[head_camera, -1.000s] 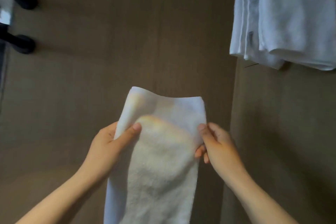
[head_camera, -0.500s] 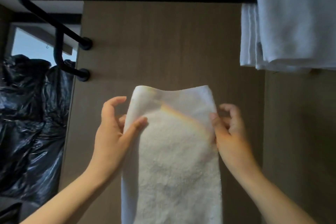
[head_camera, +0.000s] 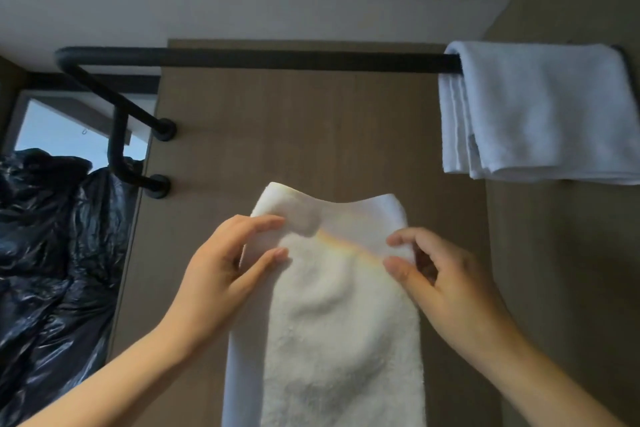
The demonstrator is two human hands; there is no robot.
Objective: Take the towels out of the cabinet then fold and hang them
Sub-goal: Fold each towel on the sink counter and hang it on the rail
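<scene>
1. Left hand (head_camera: pixel 221 274): thumb and fingers pinch the upper left edge of a white terry towel (head_camera: pixel 339 322).
2. Right hand (head_camera: pixel 450 288): thumb and forefinger pinch its upper right edge.
3. The towel hangs between both hands, below the black metal rail (head_camera: pixel 259 61) and apart from it.
4. A second folded white towel (head_camera: pixel 540 111) drapes over the rail's right end.
5. Black plastic bags (head_camera: pixel 45 236) sit at far left.
</scene>
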